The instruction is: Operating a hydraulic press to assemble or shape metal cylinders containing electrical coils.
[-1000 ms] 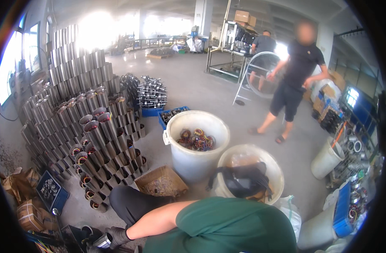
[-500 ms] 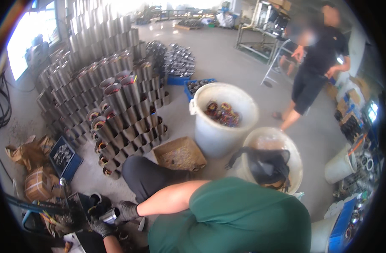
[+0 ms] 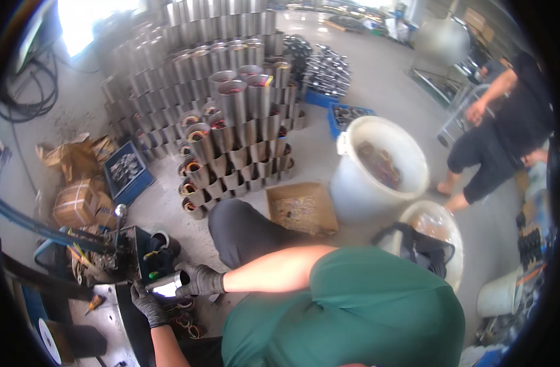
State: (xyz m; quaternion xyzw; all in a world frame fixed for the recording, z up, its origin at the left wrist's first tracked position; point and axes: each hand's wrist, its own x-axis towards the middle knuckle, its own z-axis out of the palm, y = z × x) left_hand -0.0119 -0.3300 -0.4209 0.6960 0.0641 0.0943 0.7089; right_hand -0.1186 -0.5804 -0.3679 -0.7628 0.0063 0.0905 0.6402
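A short shiny metal tube (image 3: 166, 287) lies tilted between my two hands at the lower left. My right hand (image 3: 200, 280), in a dark grey glove, is closed around its open end. At the other end, my left hand (image 3: 148, 306), gloved alike, grips the tube with its fingers along the side. Just beyond the tube stands a dark, greasy machine (image 3: 131, 241) with a ball-topped lever (image 3: 120, 210). Under my hands lie coils of coloured wire (image 3: 191, 324), partly hidden by my arm.
Stacked metal tubes (image 3: 234, 107), several holding wire windings, rise ahead. A cardboard box (image 3: 301, 208) lies by my knee, next to a tall white bin (image 3: 378, 165). A second bin (image 3: 451, 244) holds a dark bag. Another person (image 3: 506, 122) stands at right. A screwdriver (image 3: 95, 303) lies on the metal bench (image 3: 118, 333).
My view has swung left, so the scene sits further right. Both hands have come up with the tube, beside the machine. The other person's arm has shifted.
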